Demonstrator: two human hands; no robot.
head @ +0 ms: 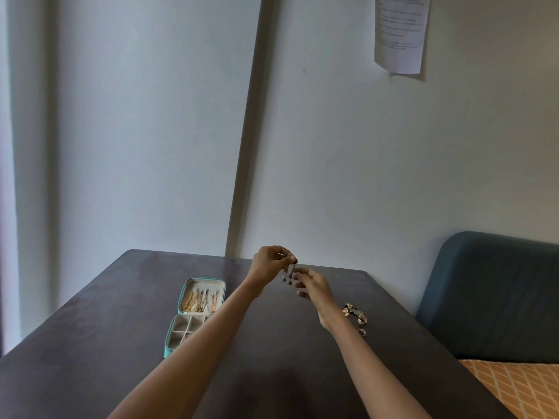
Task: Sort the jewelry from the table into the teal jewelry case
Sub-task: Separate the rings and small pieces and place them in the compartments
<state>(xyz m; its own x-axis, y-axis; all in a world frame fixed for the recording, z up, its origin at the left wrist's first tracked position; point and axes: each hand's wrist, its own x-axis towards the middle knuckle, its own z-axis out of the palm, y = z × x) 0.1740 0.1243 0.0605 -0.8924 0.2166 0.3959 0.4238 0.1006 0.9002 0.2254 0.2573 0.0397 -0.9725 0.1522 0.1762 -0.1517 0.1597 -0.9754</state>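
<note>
The left hand (270, 261) pinches a small dark earring (295, 261) above a white earring card (289, 275), which the right hand (311, 287) holds by its edge, both raised over the tabletop (287, 358). This looks like freeing an earring from its card. Next it must go left into the open teal jewelry case (196, 313); loose jewelry (355, 316) waits to the right.

Bare forearms — L hand (269, 263) & R hand (313, 285) ringless, sleeveless.
</note>
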